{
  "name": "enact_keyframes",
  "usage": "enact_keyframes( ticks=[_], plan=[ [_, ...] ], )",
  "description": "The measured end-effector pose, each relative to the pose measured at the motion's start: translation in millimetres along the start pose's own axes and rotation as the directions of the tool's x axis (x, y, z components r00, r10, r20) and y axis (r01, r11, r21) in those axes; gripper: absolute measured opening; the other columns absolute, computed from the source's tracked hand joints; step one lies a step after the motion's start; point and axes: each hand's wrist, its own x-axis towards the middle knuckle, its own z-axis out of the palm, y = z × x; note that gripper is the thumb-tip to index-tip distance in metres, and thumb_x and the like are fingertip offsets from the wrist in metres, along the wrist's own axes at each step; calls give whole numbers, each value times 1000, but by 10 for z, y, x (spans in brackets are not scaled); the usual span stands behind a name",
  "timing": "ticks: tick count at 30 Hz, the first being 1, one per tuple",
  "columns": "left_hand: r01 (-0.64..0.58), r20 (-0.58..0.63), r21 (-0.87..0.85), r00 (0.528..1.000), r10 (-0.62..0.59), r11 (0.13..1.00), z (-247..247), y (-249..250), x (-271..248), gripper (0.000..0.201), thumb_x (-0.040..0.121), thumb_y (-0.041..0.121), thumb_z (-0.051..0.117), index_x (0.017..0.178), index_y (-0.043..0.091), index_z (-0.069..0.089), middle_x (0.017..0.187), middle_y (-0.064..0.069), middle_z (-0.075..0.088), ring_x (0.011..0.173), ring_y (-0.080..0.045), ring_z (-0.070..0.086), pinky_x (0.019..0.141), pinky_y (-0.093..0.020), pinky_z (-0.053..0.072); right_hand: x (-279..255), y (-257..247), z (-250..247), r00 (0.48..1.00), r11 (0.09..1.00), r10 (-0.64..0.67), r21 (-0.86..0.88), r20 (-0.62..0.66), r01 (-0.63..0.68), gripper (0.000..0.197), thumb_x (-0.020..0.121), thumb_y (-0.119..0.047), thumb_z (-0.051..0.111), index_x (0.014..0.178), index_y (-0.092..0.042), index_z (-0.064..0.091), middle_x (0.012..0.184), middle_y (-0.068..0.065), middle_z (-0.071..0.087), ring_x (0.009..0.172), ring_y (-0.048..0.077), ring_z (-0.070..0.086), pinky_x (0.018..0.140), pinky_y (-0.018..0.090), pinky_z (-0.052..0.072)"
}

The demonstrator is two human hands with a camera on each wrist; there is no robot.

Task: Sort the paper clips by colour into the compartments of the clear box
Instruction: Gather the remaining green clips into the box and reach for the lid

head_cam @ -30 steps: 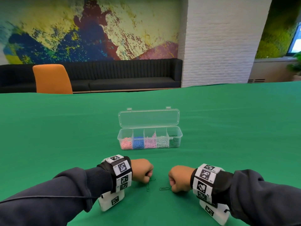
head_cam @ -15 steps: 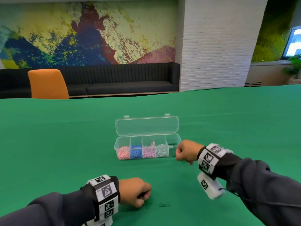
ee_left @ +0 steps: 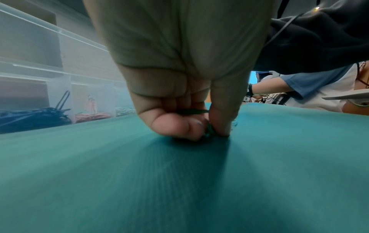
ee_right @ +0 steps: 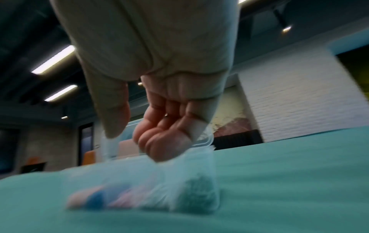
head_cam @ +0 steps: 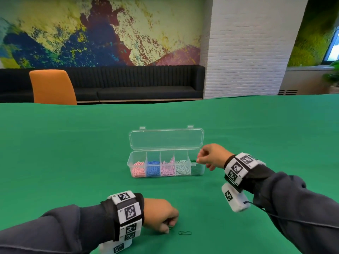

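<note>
One green paper clip (head_cam: 185, 233) lies loose; left hand (head_cam: 159, 215) pinches another, right hand (head_cam: 211, 156) loosely curled, empty.

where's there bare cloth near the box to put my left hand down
Bare green cloth lies left of the clear box, and between the box and the left hand. Crowded: the box's right end under the right hand, and beside the left hand, where a loose green clip lies.
</note>
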Motion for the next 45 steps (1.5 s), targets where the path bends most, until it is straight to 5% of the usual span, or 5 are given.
enact_keyframes(
  ticks=[6, 20, 29, 37, 45],
  plan=[
    [77, 11, 100, 997, -79, 992, 16, 101, 36, 17, 87, 8, 54, 99, -4, 56, 85, -18, 54, 74, -26, 44, 66, -30, 32, -738, -154, 582, 891, 902, -72, -351, 448, 249, 8, 83, -20, 67, 88, -15, 64, 77, -1, 59, 66, 13, 51, 55, 18, 40],
    [256, -177, -76, 948, -266, 964, -9, 20, -94, 17, 92, 10, 42, 97, 4, 58, 91, -18, 60, 76, -26, 51, 64, -25, 33, -827, -206, 958, 897, 741, 20, -609, 442, 284, 10, 85, -17, 56, 88, -9, 61, 86, 13, 57, 77, 23, 49, 72, 29, 42],
    [235, -292, -643, 805, -517, 729, -1067, 125, 745, 32, 93, 10, 42, 62, 10, 50, 43, 4, 53, 44, -7, 49, 47, -17, 43, -477, 175, 156, 975, 952, 137, -295, 175, -81, 20, 84, -19, 57, 65, -19, 52, 67, 1, 57, 47, 10, 46, 43, 19, 41],
    [104, -303, -858, 688, -659, 503, -1351, -145, 922, 28, 94, 14, 53, 118, 0, 55, 119, -12, 63, 91, -16, 63, 87, -30, 52, 71, 82, -165, 991, 996, 59, 71, -118, -51, 33, 88, -13, 56, 60, -17, 41, 59, 0, 44, 48, 13, 41, 45, 21, 40],
    [-75, -416, -846, 710, -568, 528, -1008, -516, 325, 25, 95, -3, 38, 102, 9, 58, 111, -8, 62, 97, -15, 62, 80, -22, 53, 423, 259, 93, 962, 978, 209, 47, -176, -204, 11, 92, -21, 55, 90, -15, 46, 71, -3, 46, 68, 18, 48, 58, 26, 40]
  ],
)
